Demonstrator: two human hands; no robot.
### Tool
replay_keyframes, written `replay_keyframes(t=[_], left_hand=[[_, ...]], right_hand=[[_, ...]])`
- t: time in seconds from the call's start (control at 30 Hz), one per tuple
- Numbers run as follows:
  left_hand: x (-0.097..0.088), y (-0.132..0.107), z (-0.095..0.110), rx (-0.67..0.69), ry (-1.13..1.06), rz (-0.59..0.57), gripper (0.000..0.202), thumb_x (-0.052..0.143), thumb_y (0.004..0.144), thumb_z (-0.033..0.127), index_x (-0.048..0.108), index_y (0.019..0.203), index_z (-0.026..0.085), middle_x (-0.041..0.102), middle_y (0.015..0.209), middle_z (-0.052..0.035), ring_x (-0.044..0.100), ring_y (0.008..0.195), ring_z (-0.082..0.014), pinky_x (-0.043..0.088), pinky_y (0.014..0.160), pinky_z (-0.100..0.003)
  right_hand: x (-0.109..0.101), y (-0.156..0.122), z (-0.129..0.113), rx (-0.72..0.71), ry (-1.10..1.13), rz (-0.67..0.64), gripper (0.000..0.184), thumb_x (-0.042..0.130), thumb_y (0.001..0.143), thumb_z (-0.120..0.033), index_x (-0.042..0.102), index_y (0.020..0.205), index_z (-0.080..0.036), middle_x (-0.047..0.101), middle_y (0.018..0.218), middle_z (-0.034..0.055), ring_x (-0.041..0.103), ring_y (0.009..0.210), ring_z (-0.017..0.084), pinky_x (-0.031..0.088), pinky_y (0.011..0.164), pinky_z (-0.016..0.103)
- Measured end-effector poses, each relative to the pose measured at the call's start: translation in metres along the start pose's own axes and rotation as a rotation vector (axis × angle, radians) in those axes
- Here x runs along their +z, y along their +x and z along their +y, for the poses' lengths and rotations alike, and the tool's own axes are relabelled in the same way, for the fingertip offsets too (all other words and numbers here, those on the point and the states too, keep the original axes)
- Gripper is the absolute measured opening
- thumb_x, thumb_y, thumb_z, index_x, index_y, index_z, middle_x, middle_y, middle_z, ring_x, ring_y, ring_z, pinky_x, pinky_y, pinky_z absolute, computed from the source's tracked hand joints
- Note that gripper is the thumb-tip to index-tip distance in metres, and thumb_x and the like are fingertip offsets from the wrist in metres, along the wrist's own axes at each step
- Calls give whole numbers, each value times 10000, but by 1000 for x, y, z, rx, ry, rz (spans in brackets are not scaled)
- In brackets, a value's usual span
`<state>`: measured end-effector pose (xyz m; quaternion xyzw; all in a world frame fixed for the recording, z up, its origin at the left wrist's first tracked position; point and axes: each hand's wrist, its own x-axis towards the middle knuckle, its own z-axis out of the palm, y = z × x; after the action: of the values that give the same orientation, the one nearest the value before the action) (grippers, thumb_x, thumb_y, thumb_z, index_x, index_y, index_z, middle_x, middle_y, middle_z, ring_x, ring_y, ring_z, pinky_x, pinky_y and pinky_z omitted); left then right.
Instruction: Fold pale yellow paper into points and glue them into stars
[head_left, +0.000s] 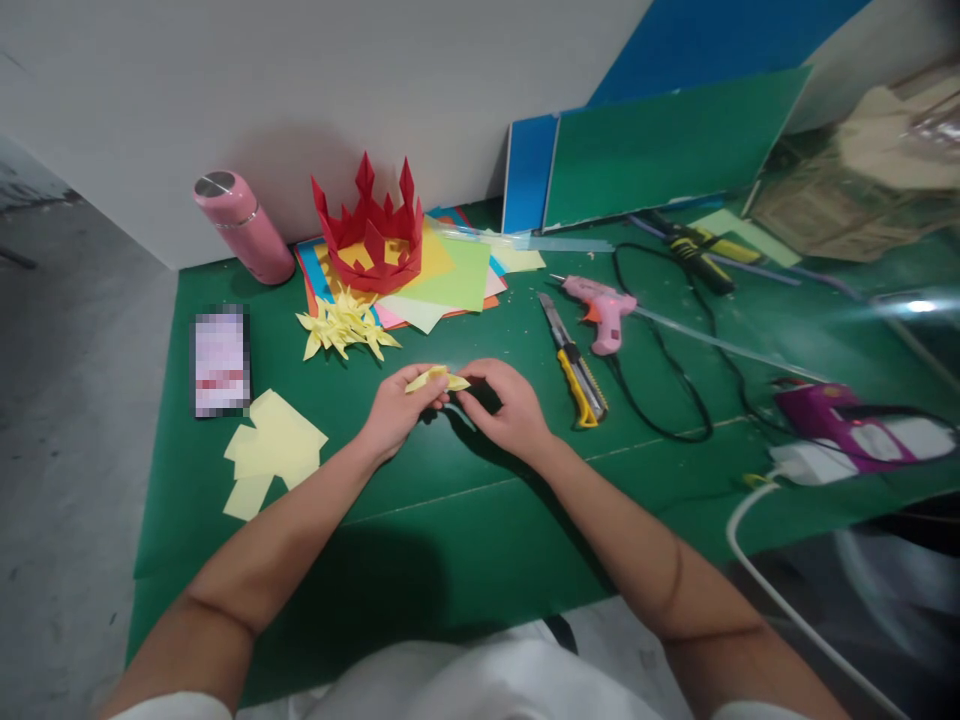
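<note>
Both hands pinch a small folded yellow paper piece (437,379) between them: left hand (396,412) and right hand (504,408), fingers closed on its creased edges. They hover over the green matte bench (465,520), near a spiky pile of folded yellow pieces (345,325).

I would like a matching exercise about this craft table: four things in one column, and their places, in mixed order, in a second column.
Things
1. pink cylindrical metal bottle
2. red folded paper crown
3. yellow-handled utility knife
4. small folded yellow paper piece

Places
A. pinched between left hand and right hand
B. on the stack of coloured paper sheets
C. near the white wall, at a far corner of the green mat
D. beside the pink plastic glue gun

Pairs: 1-C, 2-B, 3-D, 4-A
</note>
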<state>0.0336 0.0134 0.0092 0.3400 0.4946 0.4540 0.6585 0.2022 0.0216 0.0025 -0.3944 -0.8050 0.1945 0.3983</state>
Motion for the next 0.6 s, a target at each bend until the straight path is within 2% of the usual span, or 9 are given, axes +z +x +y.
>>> replay_keyframes(t=[0.23,0.43,0.6], left_hand=[[1,0,1,-18,-22,-48,271,743,654,314,663,855,150,660,694,-2,571,594,-69,454,615,-210],[3,-1,-2,1,-6,-2,146,655,643,219,650,772,152,606,610,29,506,524,-52,395,546,-185],[10,-6,0,-36,-51,10,136,624,625,234,629,739,162,579,591,36,484,519,-56,373,521,-187]], right_hand=[[4,-2,2,47,-2,-29,91,557,876,-288,604,910,-219,685,828,30,624,757,164,493,709,314],[2,0,0,26,4,-41,83,556,876,-275,616,894,-221,694,820,27,633,759,163,494,716,314],[2,0,-1,12,5,-17,107,554,883,-300,624,865,-222,699,806,26,638,759,162,496,711,314]])
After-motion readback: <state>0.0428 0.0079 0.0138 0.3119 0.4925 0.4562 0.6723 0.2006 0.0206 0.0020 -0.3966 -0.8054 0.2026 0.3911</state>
